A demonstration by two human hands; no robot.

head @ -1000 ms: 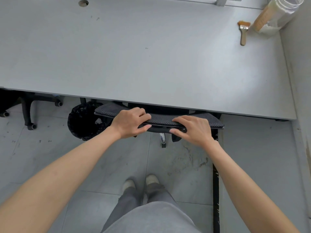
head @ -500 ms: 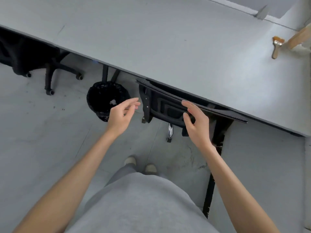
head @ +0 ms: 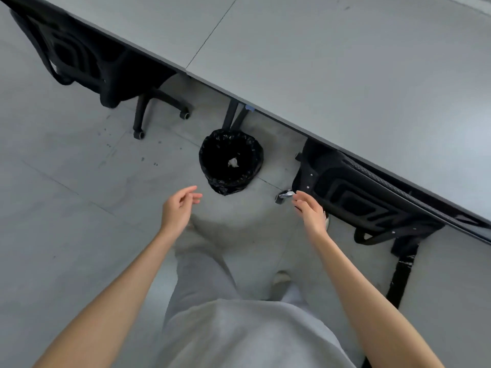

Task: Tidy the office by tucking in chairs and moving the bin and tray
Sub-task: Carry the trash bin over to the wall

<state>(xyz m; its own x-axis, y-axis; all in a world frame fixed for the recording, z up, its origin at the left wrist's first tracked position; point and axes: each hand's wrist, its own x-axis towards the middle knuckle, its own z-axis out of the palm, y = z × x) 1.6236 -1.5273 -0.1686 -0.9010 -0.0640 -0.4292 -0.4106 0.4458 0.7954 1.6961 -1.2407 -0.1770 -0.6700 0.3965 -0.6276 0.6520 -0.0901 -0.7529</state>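
Chairs [head: 366,197], two, tucked; one bin [head: 230,162].

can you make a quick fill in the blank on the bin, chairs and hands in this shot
1. The bin on the floor is lined with a ____ bag.
2. The bin stands between two ____, both pushed in at the desk.
3. The left hand and right hand both hold ____.
4. Of the two hands, the ____ one is nearer the right chair.

Missing words: black; chairs; nothing; right
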